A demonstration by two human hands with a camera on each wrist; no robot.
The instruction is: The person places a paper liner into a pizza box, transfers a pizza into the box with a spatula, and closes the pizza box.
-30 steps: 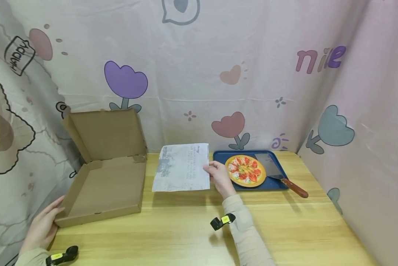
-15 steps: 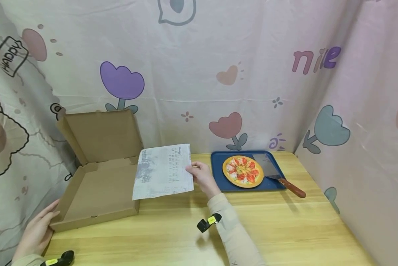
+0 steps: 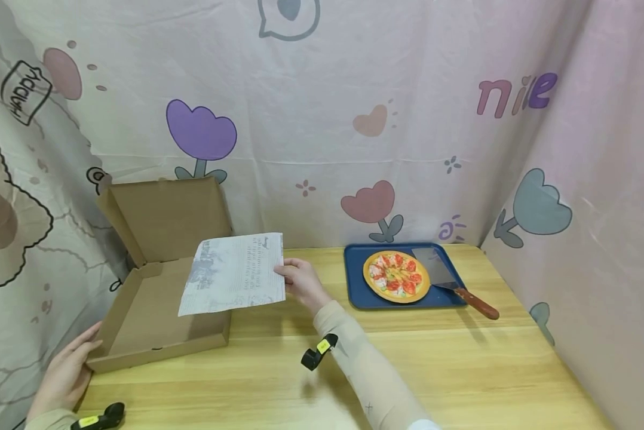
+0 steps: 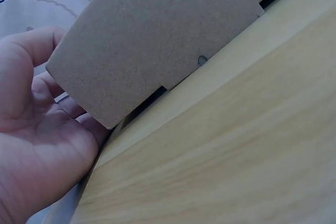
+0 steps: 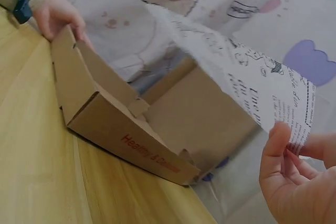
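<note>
An open cardboard pizza box (image 3: 163, 310) stands on the left of the table with its lid raised. My left hand (image 3: 64, 373) holds its near left corner; in the left wrist view, fingers (image 4: 44, 45) pass behind the cardboard wall. A sheet of printed paper (image 3: 236, 272) hangs level above the right part of the box. My right hand (image 3: 303, 283) pinches the paper's right edge between thumb and fingers, plain in the right wrist view, where the sheet (image 5: 247, 82) extends out over the box (image 5: 142, 140).
At the right a blue tray (image 3: 356, 292) bears a pizza (image 3: 396, 276) and a spatula (image 3: 475, 303) whose wooden handle sticks out past the tray's edge. A printed curtain (image 3: 300, 119) hangs behind and beside the wooden table (image 3: 435, 364).
My right hand has carried the paper leftward, from beside the box to over its right part. The left hand stays at the box corner. Tray, pizza and spatula have not moved.
</note>
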